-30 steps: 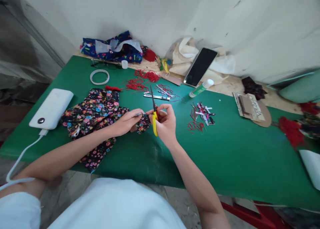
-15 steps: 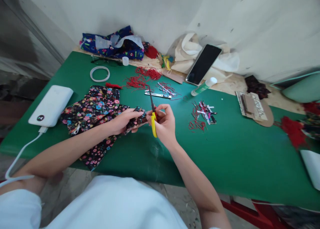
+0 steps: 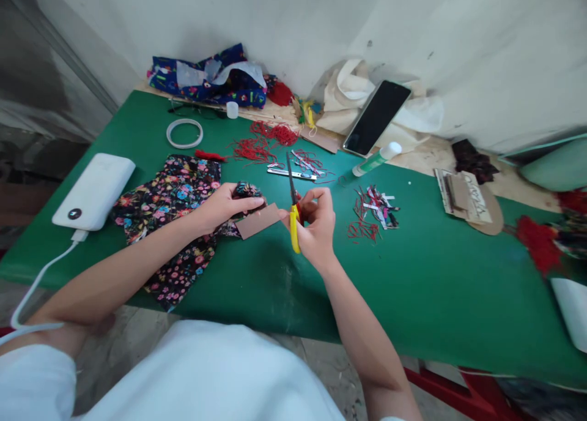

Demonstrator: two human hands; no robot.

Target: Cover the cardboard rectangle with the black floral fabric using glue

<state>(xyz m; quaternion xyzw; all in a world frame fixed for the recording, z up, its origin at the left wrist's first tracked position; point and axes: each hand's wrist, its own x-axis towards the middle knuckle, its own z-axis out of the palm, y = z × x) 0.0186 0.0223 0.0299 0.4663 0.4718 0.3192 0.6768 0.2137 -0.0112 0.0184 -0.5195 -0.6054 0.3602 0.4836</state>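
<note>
Black floral fabric (image 3: 178, 191) lies spread on the left of the table, with one end bunched up in my left hand (image 3: 219, 208). That hand is closed, thumb on top of the bunch. A small brown cardboard strip (image 3: 257, 221) sticks out beside the fabric, just below my left fingers. My right hand (image 3: 316, 225) is closed round scissors (image 3: 294, 228) with yellow and red handles, the dark blades pointing away from me. The thumb tip of my right hand reaches the strip's right end; whether it pinches the strip, I cannot tell.
On the green table (image 3: 413, 286) lie a white power bank (image 3: 94, 191), a tape roll (image 3: 184, 133), red threads (image 3: 263, 142), a utility knife (image 3: 291, 174), a glue stick (image 3: 378, 159) and scraps (image 3: 376, 207). A phone (image 3: 376, 118) leans against cream cloth (image 3: 346, 90) by the wall.
My right hand and the scissors have moved slightly right, away from my left hand. The cardboard strip now shows in full view between the hands, where it was mostly covered before.
</note>
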